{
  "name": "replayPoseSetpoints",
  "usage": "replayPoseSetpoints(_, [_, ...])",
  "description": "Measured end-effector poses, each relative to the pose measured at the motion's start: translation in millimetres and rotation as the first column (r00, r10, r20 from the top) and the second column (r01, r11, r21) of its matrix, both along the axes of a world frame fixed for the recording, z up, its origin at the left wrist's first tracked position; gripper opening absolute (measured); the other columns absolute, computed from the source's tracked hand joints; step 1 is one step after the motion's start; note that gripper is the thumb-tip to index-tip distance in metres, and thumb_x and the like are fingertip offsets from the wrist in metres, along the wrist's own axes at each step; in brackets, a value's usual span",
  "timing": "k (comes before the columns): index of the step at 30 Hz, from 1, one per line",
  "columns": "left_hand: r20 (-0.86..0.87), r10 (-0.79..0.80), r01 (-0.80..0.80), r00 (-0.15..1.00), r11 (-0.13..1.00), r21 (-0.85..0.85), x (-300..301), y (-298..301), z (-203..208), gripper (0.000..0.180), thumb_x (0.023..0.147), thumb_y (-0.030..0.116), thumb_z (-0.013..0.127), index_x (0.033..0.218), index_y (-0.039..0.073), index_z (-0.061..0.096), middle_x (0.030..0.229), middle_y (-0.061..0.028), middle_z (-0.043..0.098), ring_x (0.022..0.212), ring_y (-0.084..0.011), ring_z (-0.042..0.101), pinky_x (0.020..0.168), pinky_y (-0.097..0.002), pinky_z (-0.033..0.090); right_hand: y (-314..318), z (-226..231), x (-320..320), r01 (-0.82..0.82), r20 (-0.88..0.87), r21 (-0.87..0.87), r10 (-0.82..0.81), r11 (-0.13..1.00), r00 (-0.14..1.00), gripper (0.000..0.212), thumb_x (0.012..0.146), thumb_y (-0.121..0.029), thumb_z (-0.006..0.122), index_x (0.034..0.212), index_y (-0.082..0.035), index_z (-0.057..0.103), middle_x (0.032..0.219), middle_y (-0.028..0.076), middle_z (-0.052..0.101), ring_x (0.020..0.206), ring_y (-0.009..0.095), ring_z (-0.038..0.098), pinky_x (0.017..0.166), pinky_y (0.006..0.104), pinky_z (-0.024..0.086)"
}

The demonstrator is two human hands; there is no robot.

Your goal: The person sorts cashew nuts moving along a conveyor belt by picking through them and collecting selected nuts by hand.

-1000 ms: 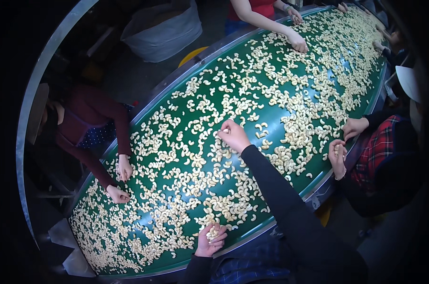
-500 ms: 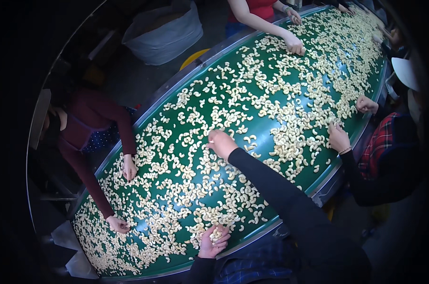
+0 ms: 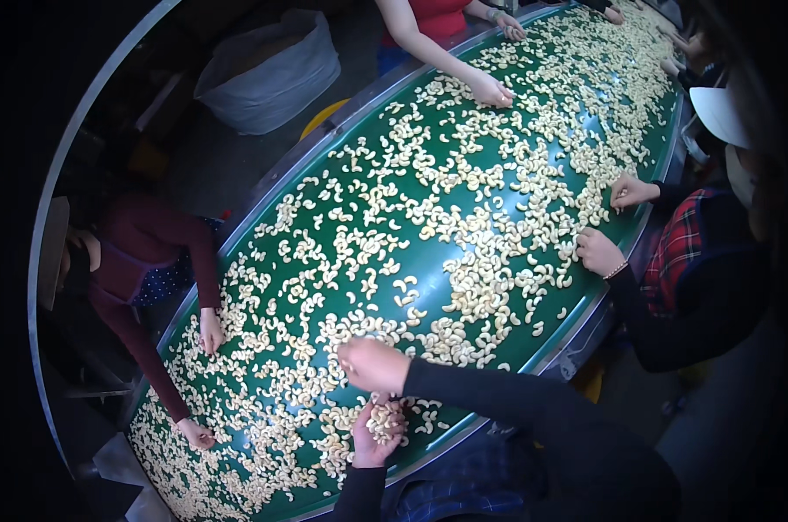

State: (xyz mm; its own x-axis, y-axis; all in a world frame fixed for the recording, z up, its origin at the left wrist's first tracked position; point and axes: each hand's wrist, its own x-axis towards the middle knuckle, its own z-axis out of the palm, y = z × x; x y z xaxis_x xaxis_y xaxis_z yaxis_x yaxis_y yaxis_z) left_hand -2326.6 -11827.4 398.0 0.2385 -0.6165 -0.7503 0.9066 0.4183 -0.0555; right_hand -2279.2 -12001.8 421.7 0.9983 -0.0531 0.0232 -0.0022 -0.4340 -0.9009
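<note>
Pale cashew nuts (image 3: 464, 291) lie loose over a long green belt (image 3: 433, 283). My left hand (image 3: 374, 444) is cupped palm up above the belt's near edge, its fingers curled round a small heap of cashews (image 3: 383, 421). Just beyond it and slightly above, my right hand (image 3: 375, 364) hangs over the belt with its fingers closed and pointing left. Whatever those fingers hold is hidden and blurred. The two hands nearly meet, the right one partly covering the left fingertips.
A metal rim (image 3: 568, 344) borders the belt. Co-workers' hands reach over it: one pair (image 3: 210, 331) at left, another (image 3: 601, 252) at right, and a third (image 3: 491, 90) on the far side. A large whitish sack (image 3: 277, 87) stands on the floor beyond.
My right hand has come back from the middle of the belt to my left hand. More cashews show in my left palm. The whole view has shifted somewhat.
</note>
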Motion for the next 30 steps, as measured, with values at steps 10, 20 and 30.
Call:
replayPoseSetpoints(10, [-0.059, -0.154, 0.118, 0.986, 0.910, -0.397, -33, -47, -24, 0.027, 0.098, 0.025, 0.048, 0.086, 0.002, 0.054, 0.086, -0.0113, 0.046, 0.068, -0.0151, 0.041, 0.037, -0.0165, 0.031, -143, -36, -132, 0.328, 0.032, -0.659, -0.411, 0.676, 0.911, 0.051, 0.093, -0.030, 0.057, 0.142, -0.019, 0.045, 0.151, 0.011, 0.035, 0.142, 0.034, 0.027, 0.112, 0.0528, 0.023])
replayPoseSetpoints(20, [0.065, -0.271, 0.276, 0.960, 0.897, -0.346, -52, -85, -3, 0.030, 0.097, 0.030, 0.047, 0.077, 0.007, 0.050, 0.081, -0.0065, 0.042, 0.069, -0.0162, 0.038, 0.042, -0.0190, 0.031, -175, -16, -105, 0.552, 0.225, -0.369, -0.505, 0.747, 0.833, 0.023, 0.079, -0.009, 0.064, 0.102, -0.011, 0.066, 0.102, 0.007, 0.060, 0.099, 0.028, 0.056, 0.085, 0.0405, 0.043])
replayPoseSetpoints(30, [0.033, -0.245, 0.238, 0.969, 0.884, -0.402, -60, -118, -7, 0.029, 0.096, 0.032, 0.047, 0.086, 0.006, 0.054, 0.088, -0.0094, 0.046, 0.070, -0.0164, 0.042, 0.044, -0.0201, 0.034, -221, -47, -63, 0.100, -0.005, -0.548, -0.123, 0.831, 0.992, 0.012, 0.080, -0.006, 0.057, 0.089, -0.004, 0.064, 0.084, 0.013, 0.064, 0.084, 0.030, 0.066, 0.072, 0.0405, 0.055])
